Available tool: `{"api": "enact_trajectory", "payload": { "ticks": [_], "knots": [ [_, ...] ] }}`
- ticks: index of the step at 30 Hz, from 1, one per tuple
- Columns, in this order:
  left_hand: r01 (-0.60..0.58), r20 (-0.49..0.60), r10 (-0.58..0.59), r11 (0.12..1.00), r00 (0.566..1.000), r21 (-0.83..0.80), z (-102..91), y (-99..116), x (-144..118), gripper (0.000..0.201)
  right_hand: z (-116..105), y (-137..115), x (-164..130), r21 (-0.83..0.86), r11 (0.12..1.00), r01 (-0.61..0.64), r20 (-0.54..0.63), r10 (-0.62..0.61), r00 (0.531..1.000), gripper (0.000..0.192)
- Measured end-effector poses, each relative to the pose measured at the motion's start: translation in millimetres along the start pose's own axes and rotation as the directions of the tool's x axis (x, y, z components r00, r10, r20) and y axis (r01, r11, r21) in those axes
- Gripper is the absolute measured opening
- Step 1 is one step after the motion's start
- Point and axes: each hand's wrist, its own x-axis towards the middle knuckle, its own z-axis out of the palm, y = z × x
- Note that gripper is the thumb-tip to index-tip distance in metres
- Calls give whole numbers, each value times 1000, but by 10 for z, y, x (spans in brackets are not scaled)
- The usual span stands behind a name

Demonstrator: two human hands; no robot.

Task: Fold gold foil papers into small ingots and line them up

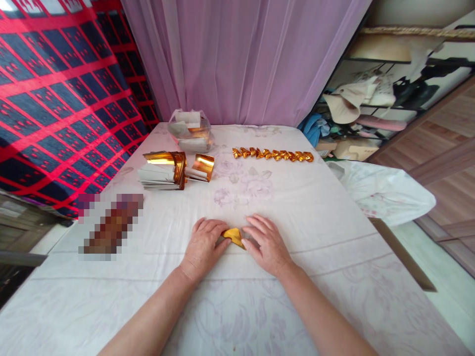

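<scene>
Two bare forearms are seen entering from the bottom edge, laid over a pale floral table cover (334, 207). Left hand (202, 247) and right hand (267, 243) are pressed flat, palms down, fingers together rather than curled, each touching one end of a small folded gold paper piece (234, 236). Nothing is gripped; the piece is pinned to the cloth between the two hands, near the front centre of the table.

The piece is shown as a shiny yellow-gold wedge, partly covered by both thumbs, so the full shape cannot be told.

Left of the hands, a blurred-out patch (110, 227) is seen on the cloth. Farther back on the left, a stack of gold-and-white sheets (163, 170) is laid, curled at the top, with a smaller curled gold sheet (202, 167) just beside it. Behind them, a clear plastic bag of papers (190, 129) is placed near the far edge. To the right of that, a row of finished gold folded pieces (272, 155) is lined up, touching end to end.

Open cloth is left between the hands and the row. The right table edge is overhung by a white plastic bag (386, 193). A purple curtain (241, 59) is hung behind the far edge.
</scene>
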Motion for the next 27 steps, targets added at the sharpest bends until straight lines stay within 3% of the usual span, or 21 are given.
{"api": "enact_trajectory", "payload": {
  "ticks": [9,27],
  "knots": [
    [-5,-4,5,1000,1000,-28,-4,-7,-2,14,-35,-15,-1,34,996,84,-44,-83,996,23],
    [-35,-34,34,999,999,-33,18,-60,-12,16,-91,-83,-2,3,988,155,5,-155,988,18]
  ]
}}
